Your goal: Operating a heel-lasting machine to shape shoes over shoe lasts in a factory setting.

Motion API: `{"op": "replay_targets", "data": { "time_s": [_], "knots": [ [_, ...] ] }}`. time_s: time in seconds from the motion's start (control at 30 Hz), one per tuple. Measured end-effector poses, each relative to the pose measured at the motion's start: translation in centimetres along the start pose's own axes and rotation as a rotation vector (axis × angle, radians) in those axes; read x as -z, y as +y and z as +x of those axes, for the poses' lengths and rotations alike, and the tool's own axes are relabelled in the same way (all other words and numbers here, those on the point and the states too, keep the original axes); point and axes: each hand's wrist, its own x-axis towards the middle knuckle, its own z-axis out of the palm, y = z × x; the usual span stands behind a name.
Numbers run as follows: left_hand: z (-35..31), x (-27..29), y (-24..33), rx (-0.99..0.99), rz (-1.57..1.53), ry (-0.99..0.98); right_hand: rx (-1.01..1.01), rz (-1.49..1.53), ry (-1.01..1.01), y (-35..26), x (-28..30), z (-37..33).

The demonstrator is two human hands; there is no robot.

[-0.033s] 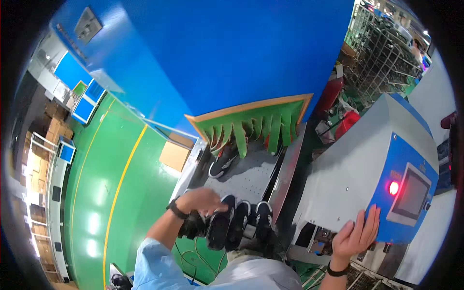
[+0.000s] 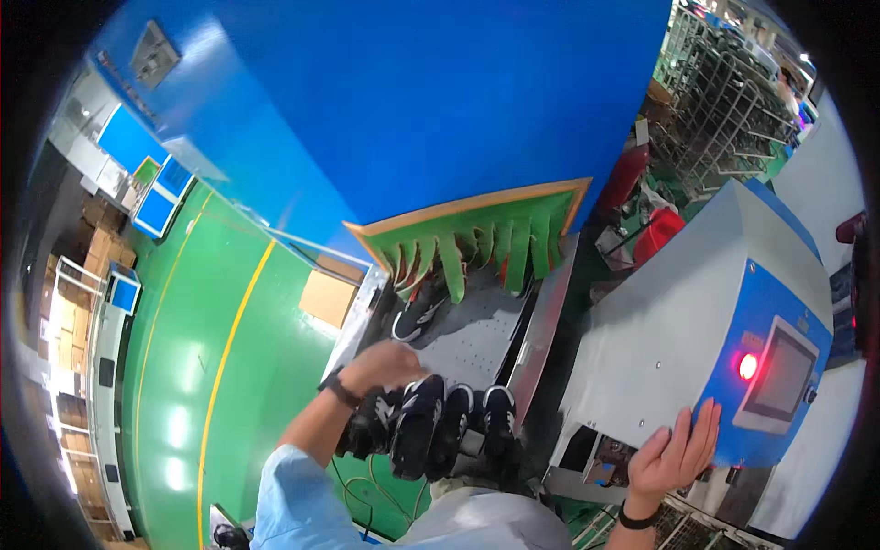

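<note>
A row of several dark athletic shoes stands at the near end of a grey perforated conveyor bed (image 2: pixel 469 337). My left hand (image 2: pixel 385 364) is over the left part of that row, just beyond a black shoe (image 2: pixel 418 426) with white trim. Its fingers look bent, but blur hides whether they grip anything. Beside that shoe are another black shoe (image 2: pixel 452 429) and a rightmost one (image 2: pixel 499 420). Farther in, a single dark shoe (image 2: pixel 417 316) with a white-edged sole lies by the green strip curtain (image 2: pixel 454 266). My right hand (image 2: pixel 676 451), fingers extended, rests against the control box's lower edge.
A large blue machine housing (image 2: pixel 477 92) rises above the curtain. To the right, the control box (image 2: pixel 655 335) carries a lit red button (image 2: pixel 748 366) and a dark screen (image 2: pixel 782 371). A cardboard box (image 2: pixel 327 298) sits left of the conveyor; wire racks (image 2: pixel 733 110) stand far right.
My left hand has moved slightly away from me, off the top of the black shoe, which shows more fully. The right hand stays at the control box.
</note>
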Motion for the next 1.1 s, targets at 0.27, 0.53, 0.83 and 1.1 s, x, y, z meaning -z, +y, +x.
{"op": "replay_targets", "data": {
  "time_s": [0.27, 0.53, 0.83, 1.1],
  "knots": [
    [24.9, -4.3, -6.5, 0.225, -0.422, 1.035, -0.028, -0.090, -0.096, 0.6, 1.1, -0.6],
    [15.1, -0.9, 3.1, -0.011, -0.304, 0.924, -0.081, -0.051, -0.059, -0.4, 0.5, 0.1],
    [-11.4, -9.3, 18.5, -0.771, -1.076, 0.338, -0.313, 1.394, -0.049, -5.4, 5.9, -4.1],
    [-12.9, -21.5, 24.7, -0.885, -0.564, -0.005, -1.264, 2.243, -0.678, 3.9, 9.6, -15.2]
  ]
}}
